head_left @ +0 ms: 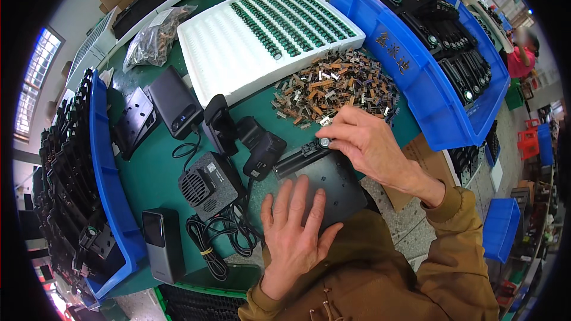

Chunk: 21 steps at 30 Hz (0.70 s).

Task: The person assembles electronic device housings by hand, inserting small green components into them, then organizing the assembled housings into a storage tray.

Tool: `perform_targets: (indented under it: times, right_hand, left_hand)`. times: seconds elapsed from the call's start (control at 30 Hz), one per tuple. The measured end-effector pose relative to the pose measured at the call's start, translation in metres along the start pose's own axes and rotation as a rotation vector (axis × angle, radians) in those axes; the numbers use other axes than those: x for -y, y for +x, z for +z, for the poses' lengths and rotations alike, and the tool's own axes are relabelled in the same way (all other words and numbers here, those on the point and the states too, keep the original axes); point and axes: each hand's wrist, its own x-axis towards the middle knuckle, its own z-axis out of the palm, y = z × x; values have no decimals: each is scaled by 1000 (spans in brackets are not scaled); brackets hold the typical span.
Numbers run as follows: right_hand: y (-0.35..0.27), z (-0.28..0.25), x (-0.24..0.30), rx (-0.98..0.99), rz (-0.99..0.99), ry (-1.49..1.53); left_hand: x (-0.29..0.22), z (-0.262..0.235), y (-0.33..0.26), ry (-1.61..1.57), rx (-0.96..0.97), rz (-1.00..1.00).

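Observation:
A flat dark grey panel [342,193] lies at the table's near edge, a black bar [289,165] with small fittings along its far side. My left hand [292,223] rests on the panel, fingers stretched out and spread. At the bar's right end, my right hand [375,148] pinches with thumb and index finger at a small round silver-rimmed part [324,142]. The fingertips partly cover it. Just beyond them lies a pile of small metal and brown clip-like parts [339,86].
A white foam tray [208,62] with rows of green parts stands behind. Blue bins [416,74] of black panels flank the table. Left of my hands are a speaker-like black box [211,184], coiled cable [208,246], grey power bank [162,244] and dark power bank [175,104].

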Motion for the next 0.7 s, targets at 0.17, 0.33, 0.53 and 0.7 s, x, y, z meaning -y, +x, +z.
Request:
perform_targets:
  times: [0.17, 0.33, 0.53, 0.7]
  right_hand:
    - [3, -1, -1, 75, -64, -56]
    - [-1, 2, 4, 82, 155, 79]
    - [-4, -1, 1, 47, 73, -4]
    - [3, -4, 3, 50, -13, -85]
  left_hand:
    - [0, 0, 0, 5, 1, -4]
    - [1, 0, -1, 9, 5, -4]
    - [0, 0, 1, 13, 3, 12]
    - [0, 0, 0, 19, 11, -5]
